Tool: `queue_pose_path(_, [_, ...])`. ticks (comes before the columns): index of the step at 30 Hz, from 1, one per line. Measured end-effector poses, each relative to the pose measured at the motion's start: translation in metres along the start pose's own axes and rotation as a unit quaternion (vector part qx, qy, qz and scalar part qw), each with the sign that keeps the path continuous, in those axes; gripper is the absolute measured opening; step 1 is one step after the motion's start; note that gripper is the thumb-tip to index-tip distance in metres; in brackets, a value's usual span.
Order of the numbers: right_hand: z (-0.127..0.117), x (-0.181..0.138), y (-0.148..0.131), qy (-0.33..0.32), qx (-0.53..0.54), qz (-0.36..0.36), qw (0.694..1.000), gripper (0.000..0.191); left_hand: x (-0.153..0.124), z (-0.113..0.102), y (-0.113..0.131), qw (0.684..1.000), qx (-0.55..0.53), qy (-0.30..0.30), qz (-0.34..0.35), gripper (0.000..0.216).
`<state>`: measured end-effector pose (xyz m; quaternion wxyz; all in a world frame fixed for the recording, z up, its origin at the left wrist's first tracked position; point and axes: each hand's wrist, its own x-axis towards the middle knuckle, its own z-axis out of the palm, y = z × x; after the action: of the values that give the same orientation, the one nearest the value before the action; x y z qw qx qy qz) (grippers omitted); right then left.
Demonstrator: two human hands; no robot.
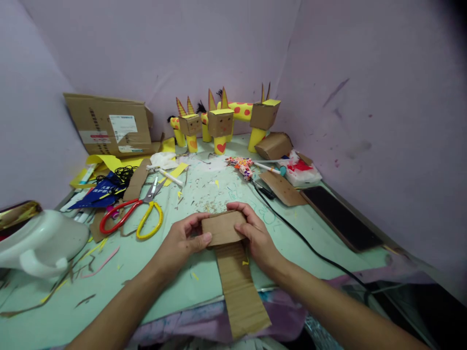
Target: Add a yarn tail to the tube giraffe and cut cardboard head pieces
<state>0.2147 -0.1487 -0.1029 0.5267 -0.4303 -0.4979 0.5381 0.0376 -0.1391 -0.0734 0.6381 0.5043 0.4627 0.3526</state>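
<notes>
Between my two hands is a strip of brown cardboard (223, 228), its upper part folded over into a small panel. The strip's long tail hangs down over the table's front edge. My left hand (186, 238) grips the panel's left end, thumb on the front face and fingers behind. At the right end, my right hand (255, 236) pinches it, with the thumb on the front and the fingers along the top edge and back. A tiny yellow scrap clings to the tail below the right hand. To the left lie scissors (146, 206) with one red and one yellow handle.
Several yellow cardboard animals with box heads (221, 122) stand at the back. A cardboard box (109, 126) leans at the back left. On the left sits a white cup (51, 238); on the right, a phone (341, 218) and a hot glue gun (242, 166) with its black cord.
</notes>
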Motion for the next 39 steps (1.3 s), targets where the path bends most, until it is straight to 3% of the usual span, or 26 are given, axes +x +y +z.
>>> queue_pose_path(3, [-0.002, -0.003, -0.004, 0.010, -0.102, -0.086, 0.991, 0.032, 0.000, 0.000, 0.001, 1.000, 0.000, 0.013, 0.001, 0.044])
queue_pose_path(10, [-0.041, -0.026, -0.026, -0.081, -0.265, -0.203, 0.939, 0.042, 0.000, 0.000, 0.004, 1.000, 0.027, 0.005, -0.002, 0.050])
queue_pose_path(12, [-0.053, -0.038, -0.034, -0.132, -0.328, -0.237, 0.905, 0.052, 0.000, 0.000, 0.004, 0.999, 0.032, 0.003, 0.000, 0.050])
queue_pose_path(15, [-0.062, -0.055, -0.036, -0.244, -0.425, -0.273, 0.828, 0.067, 0.000, 0.000, 0.003, 0.999, 0.040, 0.002, 0.005, 0.048])
queue_pose_path(18, [-0.060, -0.064, -0.026, -0.274, -0.478, -0.311, 0.774, 0.063, 0.000, -0.001, 0.003, 0.998, 0.057, 0.002, 0.010, 0.045])
queue_pose_path(20, [-0.055, -0.066, -0.018, -0.245, -0.472, -0.329, 0.780, 0.052, -0.001, -0.002, 0.004, 0.998, 0.069, 0.000, 0.012, 0.045])
queue_pose_path(24, [-0.042, -0.061, -0.013, -0.119, -0.407, -0.342, 0.838, 0.033, -0.002, -0.003, 0.005, 0.996, 0.082, -0.011, 0.013, 0.046])
queue_pose_path(27, [-0.030, -0.052, -0.015, -0.034, -0.371, -0.270, 0.888, 0.047, -0.003, -0.003, 0.007, 0.996, 0.087, -0.024, 0.020, 0.044])
queue_pose_path(31, [-0.017, -0.040, -0.011, -0.040, -0.356, -0.184, 0.915, 0.070, -0.003, 0.000, 0.008, 0.993, 0.114, -0.015, 0.033, 0.043])
queue_pose_path(39, [-0.007, -0.023, -0.005, -0.058, -0.332, -0.152, 0.929, 0.060, -0.001, 0.008, 0.008, 0.989, 0.126, 0.058, 0.044, 0.044])
